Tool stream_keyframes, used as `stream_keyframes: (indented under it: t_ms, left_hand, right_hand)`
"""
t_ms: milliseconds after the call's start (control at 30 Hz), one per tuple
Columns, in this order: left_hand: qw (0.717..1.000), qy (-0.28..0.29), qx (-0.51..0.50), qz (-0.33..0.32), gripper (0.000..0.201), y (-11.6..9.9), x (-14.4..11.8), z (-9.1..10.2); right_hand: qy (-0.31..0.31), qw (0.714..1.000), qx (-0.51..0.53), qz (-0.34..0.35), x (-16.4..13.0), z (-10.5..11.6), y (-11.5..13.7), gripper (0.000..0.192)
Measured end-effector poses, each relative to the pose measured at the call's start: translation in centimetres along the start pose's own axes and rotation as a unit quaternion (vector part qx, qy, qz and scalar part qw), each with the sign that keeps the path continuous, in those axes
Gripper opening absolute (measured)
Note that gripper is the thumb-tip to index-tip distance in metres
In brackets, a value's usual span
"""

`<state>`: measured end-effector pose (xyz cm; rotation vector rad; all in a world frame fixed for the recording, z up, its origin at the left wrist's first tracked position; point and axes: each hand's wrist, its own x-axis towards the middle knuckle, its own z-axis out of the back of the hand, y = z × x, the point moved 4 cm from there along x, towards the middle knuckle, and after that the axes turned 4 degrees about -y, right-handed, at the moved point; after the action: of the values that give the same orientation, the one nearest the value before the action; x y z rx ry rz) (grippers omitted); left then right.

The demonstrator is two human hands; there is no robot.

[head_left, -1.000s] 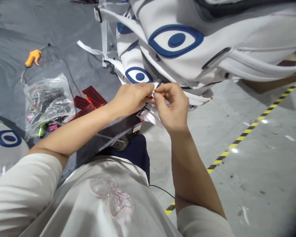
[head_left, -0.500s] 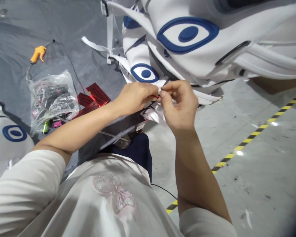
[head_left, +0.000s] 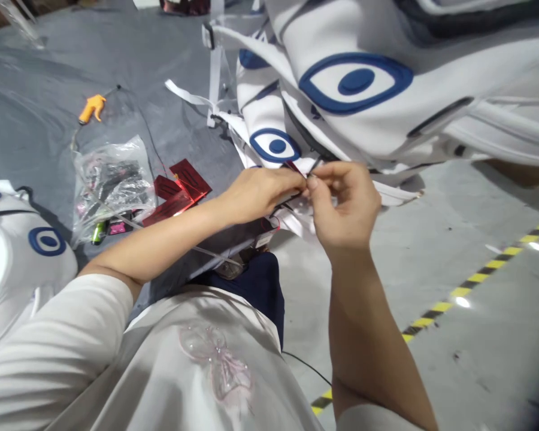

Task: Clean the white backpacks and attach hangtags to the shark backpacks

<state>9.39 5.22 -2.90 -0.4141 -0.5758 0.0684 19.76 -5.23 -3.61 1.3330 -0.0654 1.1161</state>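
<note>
At the lower edge of the white eye-printed fabric piece, both hands pinch thin wires.

Head view: the left hand is closed, thumb and fingers pinching a thin red wire; the right hand is closed, fingertips nipping a thin black wire, the two hands almost touching. The wire ends slant up and away toward the fabric, long axis roughly diagonal. They look light, limp and easily kinked, best held close to the tips. Left on the grey mat lie a clear plastic bag, red packets and an orange tool.
</note>
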Motion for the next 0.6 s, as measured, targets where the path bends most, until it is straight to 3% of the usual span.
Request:
stream_keyframes:
  t_ms: [167,267,367,433,500,567,600]
  left_hand:
    - [0.995,-0.022,0.079,0.063,0.020,0.1,-0.4,-0.7]
    - [0.996,-0.026,0.067,0.052,0.018,-0.3,-0.5,-1.3]
    - [0.997,-0.063,0.033,0.033,0.018,-0.4,-0.6,-0.8]
    - [0.993,-0.117,0.005,0.029,0.018,0.2,-1.2,0.5]
    - [0.976,-0.204,-0.019,0.068,0.021,2.1,-2.9,2.5]
    - [0.924,-0.326,-0.020,0.197,0.024,5.2,-6.3,4.9]
    - [0.877,-0.387,-0.014,0.285,0.023,6.9,-8.7,5.9]
  right_hand:
    - [-0.015,1.000,-0.006,-0.027,0.0,0.0,-0.4,0.011]
    - [-0.020,0.998,-0.013,-0.056,0.0,0.0,-0.7,0.014]
    - [-0.012,0.999,-0.036,-0.035,0.1,0.1,-0.1,0.014]
    - [-0.020,0.996,-0.084,0.017,0.2,0.3,1.0,0.018]
    - [-0.047,0.984,-0.151,0.083,0.0,0.4,2.5,0.026]
    - [-0.084,0.966,-0.200,0.140,-0.8,-0.1,4.0,0.032]
    - [-0.100,0.959,-0.211,0.161,-1.3,-0.8,4.5,0.033]
